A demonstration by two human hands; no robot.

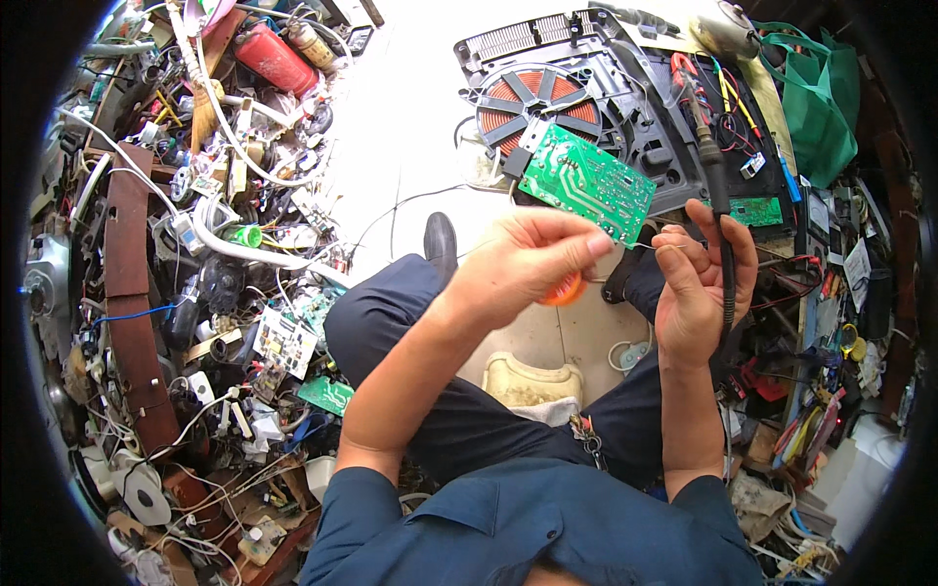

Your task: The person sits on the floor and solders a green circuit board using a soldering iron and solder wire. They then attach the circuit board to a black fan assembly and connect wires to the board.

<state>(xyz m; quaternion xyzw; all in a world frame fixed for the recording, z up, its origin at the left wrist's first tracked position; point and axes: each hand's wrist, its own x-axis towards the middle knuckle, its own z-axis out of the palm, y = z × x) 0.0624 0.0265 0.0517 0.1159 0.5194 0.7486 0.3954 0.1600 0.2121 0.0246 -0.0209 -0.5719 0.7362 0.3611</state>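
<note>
My left hand [528, 259] is closed, thumb and forefinger pinched on a thin wire [635, 244] that looks like solder. An orange spool-like thing [564, 290] shows under that hand, partly hidden by it. The wire runs across to my right hand [702, 293], whose thumb and forefinger pinch its other end. Between the fingers of the same hand sits a soldering iron [718, 181], its metal end pointing away from me and its cable hanging down. Just beyond both hands, a green circuit board [586, 186] lies tilted, solder side up, against an opened induction cooker with a copper coil [537, 105].
Heaped scrap parts and cables [254, 225] fill the left side. At the right are a green bag [816, 98], test leads [738, 98], a smaller green board [755, 212] and more clutter. A red cylinder [277, 61] lies far left. Below me is a cream plastic stool [532, 379].
</note>
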